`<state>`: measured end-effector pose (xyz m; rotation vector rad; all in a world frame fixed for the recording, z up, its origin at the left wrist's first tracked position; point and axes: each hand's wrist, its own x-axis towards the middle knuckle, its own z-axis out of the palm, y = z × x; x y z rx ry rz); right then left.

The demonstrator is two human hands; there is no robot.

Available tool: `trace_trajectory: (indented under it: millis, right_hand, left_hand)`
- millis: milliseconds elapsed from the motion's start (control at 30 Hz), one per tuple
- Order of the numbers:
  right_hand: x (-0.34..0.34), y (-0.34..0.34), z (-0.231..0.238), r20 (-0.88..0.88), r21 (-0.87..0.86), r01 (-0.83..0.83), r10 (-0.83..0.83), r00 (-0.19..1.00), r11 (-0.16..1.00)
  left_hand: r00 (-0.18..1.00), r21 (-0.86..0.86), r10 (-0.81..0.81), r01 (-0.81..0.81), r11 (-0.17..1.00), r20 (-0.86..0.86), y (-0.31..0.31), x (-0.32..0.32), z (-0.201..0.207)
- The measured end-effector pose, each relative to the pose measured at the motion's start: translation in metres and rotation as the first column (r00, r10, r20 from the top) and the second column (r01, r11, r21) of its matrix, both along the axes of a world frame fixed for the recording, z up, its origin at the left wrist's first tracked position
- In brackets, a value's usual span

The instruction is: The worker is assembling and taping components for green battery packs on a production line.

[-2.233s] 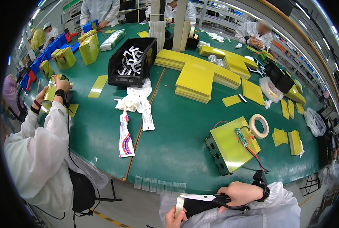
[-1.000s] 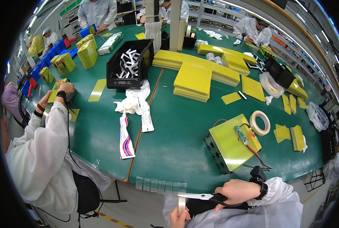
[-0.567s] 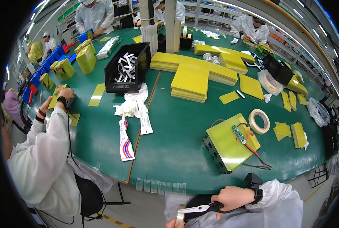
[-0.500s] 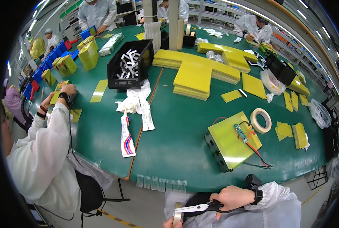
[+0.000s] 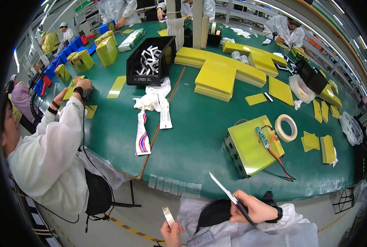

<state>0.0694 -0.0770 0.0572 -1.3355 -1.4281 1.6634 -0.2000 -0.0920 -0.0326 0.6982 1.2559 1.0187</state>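
Observation:
My left hand [image 5: 172,234], low in the head view, pinches a short, shiny tan strip of tape [image 5: 167,214] between thumb and fingers. To its right, my right hand [image 5: 255,209] is wrapped round the black handles of scissors [image 5: 222,186]. The silver blades look nearly closed and point up and left over the table's front edge, apart from the strip. Just beyond them sits a yellow-panelled battery pack [image 5: 251,150] with a green circuit board [image 5: 262,137] and red and black wires. A roll of cream masking tape [image 5: 285,128] lies beside the pack.
Clear strips [image 5: 173,185] hang along the front edge of the green table [image 5: 191,148]. A glue tube [image 5: 142,136] lies left of centre. Behind stand stacked yellow sheets [image 5: 215,80] and a black bin [image 5: 172,57] of white pieces. A co-worker [image 5: 52,160] sits at left.
The scissors have left the tape and swung upward over the table edge. My left hand has moved left and away with the strip. The head view has shifted slightly.

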Motion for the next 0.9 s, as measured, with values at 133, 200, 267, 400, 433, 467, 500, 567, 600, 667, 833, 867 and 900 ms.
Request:
trace_trajectory:
  millis: [133,200,267,400,433,467,500,567,600,667,833,867,900]
  right_hand:
    - [-0.042,0.012,-0.021,0.035,0.183,0.216,-0.226,0.974,0.959]
    - [-0.053,0.018,-0.026,0.238,0.252,0.133,-0.195,0.951,0.958]
    - [-0.062,0.022,-0.027,0.179,0.261,0.176,-0.226,0.958,0.949]
    - [-0.06,0.021,-0.026,0.247,0.298,0.157,-0.236,0.94,0.941]
    - [-0.06,0.022,-0.026,0.25,0.301,0.155,-0.234,0.94,0.941]
    - [-0.061,0.022,-0.026,0.268,0.33,0.143,-0.237,0.934,0.933]
    - [-0.061,0.022,-0.026,0.285,0.359,0.129,-0.241,0.928,0.924]
    - [-0.061,0.022,-0.02,0.293,0.368,0.126,-0.243,0.925,0.921]
    - [-0.062,0.022,-0.016,0.297,0.376,0.121,-0.244,0.923,0.919]
    - [-0.06,0.029,-0.008,0.335,0.374,0.091,-0.226,0.915,0.923]
    - [-0.055,0.056,-0.018,0.463,0.48,0.215,-0.454,0.762,0.85]
    - [-0.056,0.059,-0.02,0.487,0.515,0.186,-0.465,0.739,0.837]
    - [-0.056,0.06,-0.023,0.49,0.513,0.185,-0.463,0.739,0.838]
  left_hand:
    - [0.993,-0.019,-0.078,0.079,0.997,0.086,-0.007,0.026,0.017]
    - [0.969,0.012,-0.216,0.216,0.976,0.118,-0.006,0.032,0.019]
    - [0.925,0.043,-0.35,0.348,0.937,0.146,-0.006,0.036,0.019]
    - [0.895,0.09,-0.432,0.424,0.901,0.111,-0.006,0.037,0.01]
    - [0.895,0.093,-0.431,0.422,0.902,0.113,-0.004,0.039,0.008]
    - [0.903,0.088,-0.428,0.422,0.902,0.051,-0.003,0.04,0.007]
    - [0.906,0.082,-0.422,0.422,0.903,-0.012,0.0,0.042,0.005]
    - [0.945,0.026,-0.321,0.32,0.947,0.054,0.006,0.049,-0.001]
    - [0.971,-0.038,-0.211,0.216,0.976,0.112,0.008,0.051,-0.005]
    - [0.953,-0.016,-0.269,0.274,0.962,0.141,0.005,0.046,-0.011]
    - [0.925,0.071,-0.38,0.379,0.923,-0.002,-0.002,0.044,-0.001]
    - [0.925,0.038,-0.369,0.367,0.929,0.09,-0.001,0.045,0.0]
    - [0.925,0.035,-0.369,0.367,0.93,0.093,0.0,0.045,-0.002]
